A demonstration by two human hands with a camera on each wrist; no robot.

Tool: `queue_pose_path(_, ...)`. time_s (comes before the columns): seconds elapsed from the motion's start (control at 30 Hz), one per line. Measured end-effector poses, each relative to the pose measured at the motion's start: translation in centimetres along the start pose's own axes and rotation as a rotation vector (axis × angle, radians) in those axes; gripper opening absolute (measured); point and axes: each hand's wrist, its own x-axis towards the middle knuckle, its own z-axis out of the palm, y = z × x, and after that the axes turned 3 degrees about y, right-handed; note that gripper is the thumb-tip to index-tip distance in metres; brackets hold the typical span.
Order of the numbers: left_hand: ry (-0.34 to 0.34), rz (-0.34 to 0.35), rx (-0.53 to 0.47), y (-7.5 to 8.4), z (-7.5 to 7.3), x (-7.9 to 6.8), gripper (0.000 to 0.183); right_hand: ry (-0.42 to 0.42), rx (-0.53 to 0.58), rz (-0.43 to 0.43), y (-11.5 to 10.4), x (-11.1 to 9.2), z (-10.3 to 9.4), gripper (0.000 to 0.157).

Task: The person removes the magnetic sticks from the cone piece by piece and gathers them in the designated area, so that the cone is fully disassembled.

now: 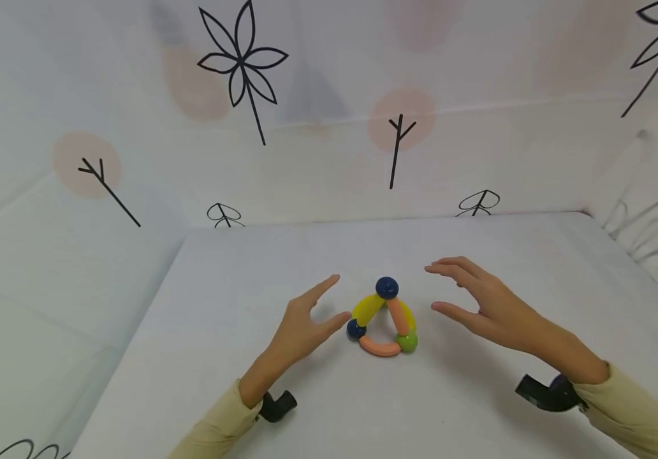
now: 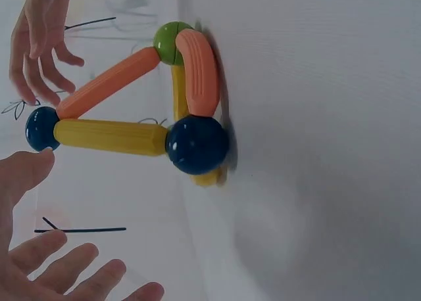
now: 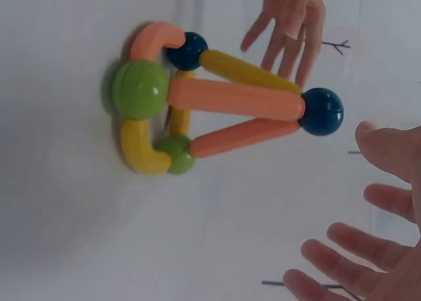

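A small pyramid of toy balls and rods stands on the white table, with a dark blue ball [image 1: 387, 287] at its peak. Straight yellow [image 2: 112, 136] and orange rods [image 3: 237, 98] rise to that ball. Curved orange [image 1: 380, 347] and yellow pieces [image 3: 140, 146] join the base balls, one blue [image 2: 197, 144] and two green [image 3: 140, 89]. To its left, my left hand [image 1: 301, 328] is spread, the thumb near the structure; contact is unclear in the head view. On the other side my right hand [image 1: 498, 309] hovers apart from it, fingers extended. Neither hand grips anything.
The white table [image 1: 237, 274] reaches back to a pale wall sheet [image 1: 317, 172] printed with black plant drawings and peach circles. A black wrist device [image 1: 277, 406] sits at the left cuff, and another [image 1: 549, 392] at the right cuff.
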Motion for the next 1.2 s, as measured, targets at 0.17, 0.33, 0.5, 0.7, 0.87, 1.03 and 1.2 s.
queue_pose_path(0.17,-0.041,0.064,-0.156,0.4,1.8,1.3,0.061,0.007,0.097,-0.032,-0.6,1.8,1.3,0.053)
queue_pose_path(0.33,-0.074,0.089,-0.260,1.4,3.5,1.9,0.058,0.000,0.195,-0.088,-1.2,3.2,2.7,0.048)
queue_pose_path(0.5,-0.050,0.170,-0.307,1.6,5.6,2.1,0.048,0.014,0.287,-0.149,-1.5,3.8,4.2,0.041)
queue_pose_path(0.7,0.059,0.251,-0.341,3.3,5.9,1.8,0.032,0.039,0.315,-0.146,-2.1,3.9,4.7,0.043)
queue_pose_path(0.87,0.109,0.273,-0.355,4.4,5.2,1.6,0.027,0.032,0.319,-0.163,-2.4,4.2,5.0,0.047)
queue_pose_path(1.03,0.114,0.268,-0.397,4.3,5.3,1.7,0.029,0.078,0.333,-0.156,-2.5,4.1,5.4,0.046)
queue_pose_path(1.2,0.122,0.283,-0.407,4.2,5.5,1.7,0.028,0.118,0.329,-0.137,-2.6,3.8,5.7,0.045)
